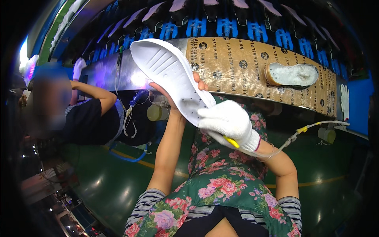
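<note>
A white shoe sole (167,71) is held tilted up in front of me, its ridged face toward the camera. My left hand (170,94), bare, supports it from underneath, with fingertips showing at its right edge. My right hand (229,120) wears a white glove and rests on the sole's near end. It grips a yellow-tipped tool (231,142) joined to a thin clear hose (308,128) that runs off to the right.
A cardboard-covered conveyor (237,63) runs across ahead, carrying another sole (293,74) on the right. Blue racks with shoe parts (227,25) line the back. A co-worker in a dark top (89,118) sits at my left. A green floor (110,181) lies below.
</note>
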The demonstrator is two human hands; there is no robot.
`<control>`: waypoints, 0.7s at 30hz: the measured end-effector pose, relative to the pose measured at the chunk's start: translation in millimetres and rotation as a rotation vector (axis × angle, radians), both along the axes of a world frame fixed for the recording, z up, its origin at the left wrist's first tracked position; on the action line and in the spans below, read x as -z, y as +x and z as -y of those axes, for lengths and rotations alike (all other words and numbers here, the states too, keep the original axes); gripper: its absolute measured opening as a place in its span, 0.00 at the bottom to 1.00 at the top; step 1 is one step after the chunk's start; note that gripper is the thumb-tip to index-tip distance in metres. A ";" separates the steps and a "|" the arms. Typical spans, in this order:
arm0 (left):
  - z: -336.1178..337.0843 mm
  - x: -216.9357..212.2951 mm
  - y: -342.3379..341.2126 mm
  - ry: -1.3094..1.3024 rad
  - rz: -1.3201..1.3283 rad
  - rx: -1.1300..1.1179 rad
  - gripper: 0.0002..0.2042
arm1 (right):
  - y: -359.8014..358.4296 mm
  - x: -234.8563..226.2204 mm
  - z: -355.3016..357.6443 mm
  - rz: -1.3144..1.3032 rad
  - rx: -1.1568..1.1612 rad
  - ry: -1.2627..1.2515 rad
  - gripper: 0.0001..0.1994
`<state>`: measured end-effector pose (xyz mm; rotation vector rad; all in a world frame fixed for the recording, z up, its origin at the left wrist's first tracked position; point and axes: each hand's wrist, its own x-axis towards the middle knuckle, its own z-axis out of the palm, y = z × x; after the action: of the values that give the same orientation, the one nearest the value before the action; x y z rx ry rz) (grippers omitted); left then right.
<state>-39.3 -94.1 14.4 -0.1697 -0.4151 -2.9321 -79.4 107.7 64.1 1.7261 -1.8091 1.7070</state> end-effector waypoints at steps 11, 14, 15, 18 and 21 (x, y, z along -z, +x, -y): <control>20.8 -1.5 -22.2 -0.198 -0.066 0.213 0.65 | 10.5 7.5 -0.5 -0.014 0.124 0.044 0.15; 21.6 3.7 -31.9 -0.278 -0.111 0.322 0.66 | 17.8 3.8 -4.7 -0.103 0.022 0.137 0.10; 21.0 2.8 -31.1 -0.277 -0.103 0.353 0.66 | 17.8 6.8 -4.9 -0.076 -0.077 0.172 0.11; 24.2 5.1 -34.2 -0.337 -0.111 0.449 0.64 | 13.1 2.5 -10.9 0.124 -0.258 0.105 0.14; 33.3 13.8 -30.2 -0.361 0.002 0.620 0.63 | 9.5 2.7 -9.6 0.112 -0.188 0.067 0.16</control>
<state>-69.5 -127.4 0.6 -0.4072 -1.0616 -3.4148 -70.0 117.3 61.4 1.9191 -1.8207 1.8688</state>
